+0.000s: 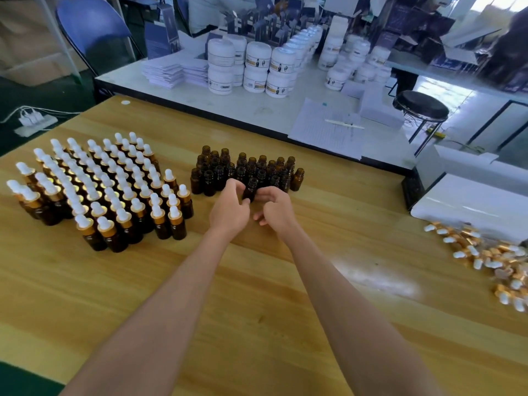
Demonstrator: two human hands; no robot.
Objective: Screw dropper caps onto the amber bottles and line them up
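A group of uncapped amber bottles point(245, 170) stands at the middle of the wooden table point(257, 295). At its front edge one uncapped amber bottle point(251, 189) stands between my hands. My left hand point(228, 208) curls its fingers and thumb round the bottle's left side. From the right, my right hand point(275, 208) pinches the same bottle with curled fingers. No cap shows in either hand. Several capped bottles point(108, 190) with white bulbs and gold collars stand in rows on the left. Loose dropper caps point(491, 261) lie in a pile at the right edge.
White boxes point(471, 201) sit at the table's right, behind the caps. A second, white table point(257, 107) behind carries white jars point(257, 67), paper stacks and sheets. A blue chair point(91, 30), a black stool point(423, 105) and a power strip point(34, 121) stand around.
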